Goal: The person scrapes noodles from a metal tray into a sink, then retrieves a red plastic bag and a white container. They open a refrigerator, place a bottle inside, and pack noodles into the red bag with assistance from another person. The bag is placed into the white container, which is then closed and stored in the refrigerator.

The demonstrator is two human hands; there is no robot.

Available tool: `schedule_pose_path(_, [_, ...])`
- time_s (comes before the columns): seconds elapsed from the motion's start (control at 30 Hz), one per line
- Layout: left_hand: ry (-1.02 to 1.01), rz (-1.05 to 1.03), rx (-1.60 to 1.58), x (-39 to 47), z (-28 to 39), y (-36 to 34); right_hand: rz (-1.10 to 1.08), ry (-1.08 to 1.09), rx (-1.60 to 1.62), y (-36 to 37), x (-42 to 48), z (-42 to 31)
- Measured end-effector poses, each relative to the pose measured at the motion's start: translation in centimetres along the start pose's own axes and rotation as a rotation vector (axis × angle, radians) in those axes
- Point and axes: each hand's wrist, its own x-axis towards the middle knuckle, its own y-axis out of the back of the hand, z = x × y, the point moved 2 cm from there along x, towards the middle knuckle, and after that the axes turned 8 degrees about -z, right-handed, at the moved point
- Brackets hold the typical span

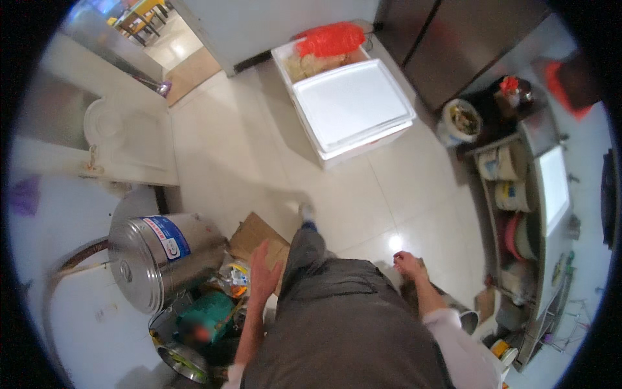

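My left hand (265,272) hangs beside my dark apron, its fingers apart and nothing in it. It appears over a flattened piece of cardboard (257,233) on the floor, near a clear plastic bag (234,277). On my other side my right hand (409,266) hangs above the tiled floor with its fingers curled; whether they are fully closed does not show clearly. No object is visible in it. In front of me a white foam box (359,107) stands on the floor, partly covered by its lid, with a red plastic bag (331,40) at its far end.
At the left stand a large lidded steel drum (194,243), a green container (209,316) and a steel bowl (181,361) with greens. A white door (141,131) stands by the doorway. Along the right are a white bucket of scraps (461,124) and a shelf unit (491,209) holding containers.
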Motion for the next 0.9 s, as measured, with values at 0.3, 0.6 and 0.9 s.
schedule_pose_path(0.3, [0.529, -0.520, -0.827, 30.3, -9.3, -15.3, 0.082, -0.058, -0.226, -1.3, -11.7, 8.7])
schedule_pose_path(0.6, [0.506, 0.096, -0.512, 59.0, -15.1, -27.8, 0.677, -0.319, 0.804, 7.0, -17.1, -14.4])
schedule_pose_path(0.9, [0.401, -0.203, -0.117, 58.5, -11.0, -26.9, 0.245, -0.529, 0.477, -0.7, -14.6, -19.2])
